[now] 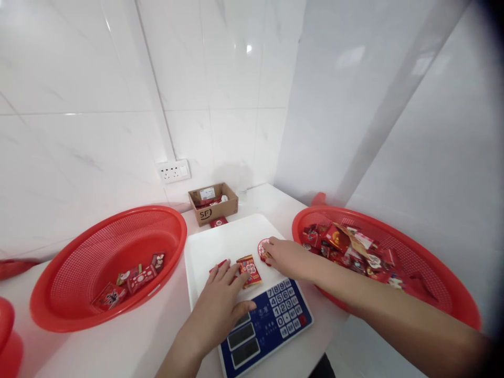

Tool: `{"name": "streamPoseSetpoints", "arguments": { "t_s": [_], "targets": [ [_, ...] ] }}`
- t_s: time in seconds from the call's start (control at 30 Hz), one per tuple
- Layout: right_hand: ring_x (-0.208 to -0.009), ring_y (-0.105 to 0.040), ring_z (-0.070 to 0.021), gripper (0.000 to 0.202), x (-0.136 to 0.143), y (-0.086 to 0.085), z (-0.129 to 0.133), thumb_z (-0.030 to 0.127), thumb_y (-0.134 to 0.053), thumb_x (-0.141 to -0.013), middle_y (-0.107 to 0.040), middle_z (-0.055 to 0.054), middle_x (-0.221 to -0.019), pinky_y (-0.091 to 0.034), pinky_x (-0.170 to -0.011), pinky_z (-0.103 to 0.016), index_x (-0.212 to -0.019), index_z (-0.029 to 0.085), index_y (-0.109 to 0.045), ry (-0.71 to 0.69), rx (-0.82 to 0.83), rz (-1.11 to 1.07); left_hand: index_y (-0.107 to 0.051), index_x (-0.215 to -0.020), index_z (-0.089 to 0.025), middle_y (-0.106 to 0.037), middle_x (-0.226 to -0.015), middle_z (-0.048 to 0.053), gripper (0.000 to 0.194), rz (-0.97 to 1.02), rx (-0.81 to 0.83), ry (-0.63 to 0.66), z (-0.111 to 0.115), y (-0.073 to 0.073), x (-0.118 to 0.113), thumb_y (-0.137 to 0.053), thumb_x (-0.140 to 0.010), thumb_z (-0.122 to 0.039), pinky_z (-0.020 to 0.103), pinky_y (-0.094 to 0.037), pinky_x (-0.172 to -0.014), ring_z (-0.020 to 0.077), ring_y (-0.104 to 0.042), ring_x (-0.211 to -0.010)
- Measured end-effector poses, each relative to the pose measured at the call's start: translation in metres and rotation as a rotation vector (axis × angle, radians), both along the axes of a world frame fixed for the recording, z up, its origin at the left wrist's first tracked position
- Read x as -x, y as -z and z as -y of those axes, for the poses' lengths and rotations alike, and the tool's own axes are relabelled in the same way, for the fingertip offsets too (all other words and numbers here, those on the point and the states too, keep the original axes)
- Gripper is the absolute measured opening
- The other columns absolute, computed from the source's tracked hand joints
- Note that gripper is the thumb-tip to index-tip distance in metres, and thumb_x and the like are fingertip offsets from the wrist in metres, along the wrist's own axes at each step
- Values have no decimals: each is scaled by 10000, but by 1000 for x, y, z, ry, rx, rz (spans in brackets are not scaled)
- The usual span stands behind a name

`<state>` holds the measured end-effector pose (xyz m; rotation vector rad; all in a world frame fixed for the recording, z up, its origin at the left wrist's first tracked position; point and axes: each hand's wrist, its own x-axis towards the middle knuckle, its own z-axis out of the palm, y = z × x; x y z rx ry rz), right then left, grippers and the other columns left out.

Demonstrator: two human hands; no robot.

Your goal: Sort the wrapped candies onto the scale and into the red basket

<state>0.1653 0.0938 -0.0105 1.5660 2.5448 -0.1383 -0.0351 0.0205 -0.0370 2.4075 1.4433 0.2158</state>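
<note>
A weighing scale (232, 233) with a white pan and a blue keypad panel stands in front of me. My left hand (220, 296) lies over the pan's near left part, fingers spread, over a small red packet that shows only in part. Just right of those fingertips rests a red and gold packet (250, 271). My right hand (280, 255) reaches in from the right, its fingertips closed at a round red and white packet (263, 247) on the pan. Part of that round packet is hidden by the fingers.
At right, a red plastic basket (457, 299) holds many red snack packets. Another red basket (51, 262) at left has several packets inside. Behind the scale stand a small cardboard box (216, 211) and a red packet (218, 222). A wall socket (173, 171) sits above.
</note>
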Motion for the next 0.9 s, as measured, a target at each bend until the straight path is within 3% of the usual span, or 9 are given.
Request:
{"name": "streamPoseSetpoints", "arguments": {
  "t_s": [0.17,0.37,0.5,0.7,0.9],
  "targets": [
    [-981,-605,-281,359,4,-2,13,281,-503,-880,-566,-123,-1192,-467,-739,-340,-1221,175,-544,-67,19,-75,-335,-1417,-200,-324,-1491,117,579,12,-1,-23,-3,1,5,-430,-907,-457,537,-209,-1109,311,-180,-1395],
    [-1065,-542,-289,425,6,-2,22,242,-595,-835,-550,-110,-1164,-471,-834,-396,-1257,254,-551,-216,18,-193,-517,-1247,-177,-512,-1349,115,370,70,-109,-99,-6,0,22,-413,-930,-336,503,-297,-1083,286,-337,-1336],
    [-1088,-527,-290,365,12,-2,26,235,-601,-844,-559,-129,-1160,-426,-930,-419,-1209,220,-604,-314,48,-169,-552,-1192,-191,-523,-1318,113,319,75,-117,-101,-8,2,24,-502,-883,-255,482,-338,-1057,288,-401,-1283],
    [-1124,-506,-298,377,20,4,12,171,-527,-872,-542,-145,-1255,-402,-964,-437,-1246,166,-574,-329,4,-143,-560,-1178,-193,-518,-1304,116,334,134,-105,-130,-9,2,21,-546,-847,-229,460,-355,-1039,273,-449,-1233],
    [-1238,-415,-310,470,5,3,2,192,-530,-859,-460,-146,-1367,-391,-984,-446,-1327,180,-491,-193,-31,-168,-520,-1260,-189,-480,-1359,120,459,157,-54,-187,-8,0,22,-587,-810,-253,444,-335,-1050,287,-401,-1278]
  ]
}}
